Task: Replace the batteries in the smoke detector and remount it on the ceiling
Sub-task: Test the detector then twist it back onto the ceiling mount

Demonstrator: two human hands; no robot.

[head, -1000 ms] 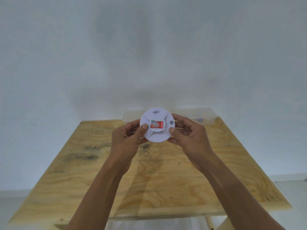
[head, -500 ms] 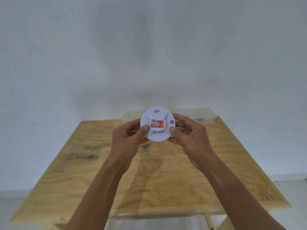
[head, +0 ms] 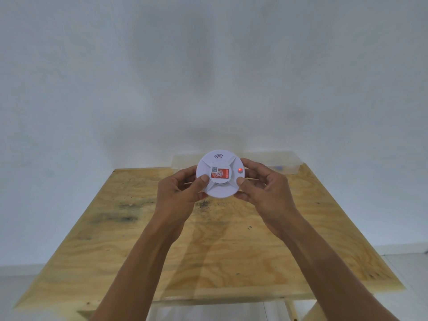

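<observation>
A round white smoke detector (head: 220,186) is held up in front of me, face toward the camera, above the far half of the wooden table (head: 208,251). It carries a red and white sticker in the middle, a wave symbol at the top and a small lamp glowing red on its right side. My left hand (head: 180,193) grips its left edge, thumb on the face. My right hand (head: 264,191) grips its right edge, thumb on the face below the lamp. The back of the detector is hidden.
A clear plastic box (head: 278,162) stands at the table's far edge against the white wall, partly behind the detector. Dark stains mark the plywood top. White floor shows to the right of the table.
The small lamp on the detector's right side, grey before, now glows red. The hands and detector have hardly moved.
</observation>
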